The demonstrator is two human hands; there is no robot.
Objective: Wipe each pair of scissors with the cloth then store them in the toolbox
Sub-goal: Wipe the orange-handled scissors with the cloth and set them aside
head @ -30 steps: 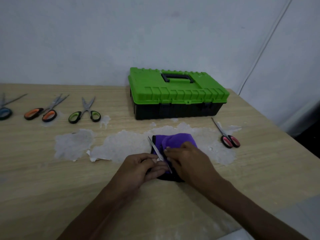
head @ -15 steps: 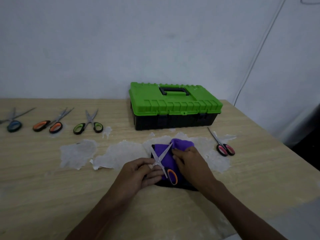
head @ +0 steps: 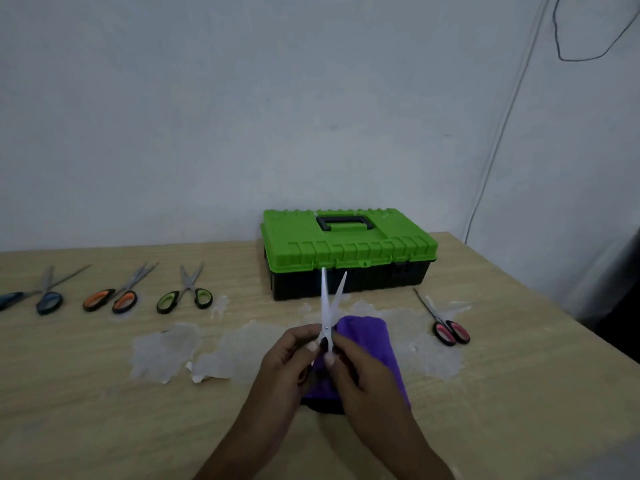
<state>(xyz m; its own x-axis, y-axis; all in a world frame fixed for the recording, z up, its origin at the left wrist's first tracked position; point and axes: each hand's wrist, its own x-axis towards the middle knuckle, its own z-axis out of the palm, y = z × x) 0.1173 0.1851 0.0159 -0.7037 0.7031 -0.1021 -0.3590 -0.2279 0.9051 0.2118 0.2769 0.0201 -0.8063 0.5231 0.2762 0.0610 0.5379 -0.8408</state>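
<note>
Head view: two hands hold one pair of scissors up over a purple cloth, in front of a closed toolbox.

The left hand point(head: 287, 362) and right hand point(head: 360, 372) each pinch the raised scissors point(head: 329, 306) just below the pivot, fingers curled round the hidden handles; the blades stand parted in a narrow V, tips toward the toolbox point(head: 346, 251). The purple cloth point(head: 370, 337) lies on the desk point(head: 104, 410) beneath the hands. The green lid is down. Pink-handled scissors point(head: 446, 327) lie to the right of the cloth; green-handled scissors point(head: 185, 296), orange-handled scissors point(head: 117, 296) and blue-handled scissors point(head: 48, 296) lie in a row at far left.
</note>
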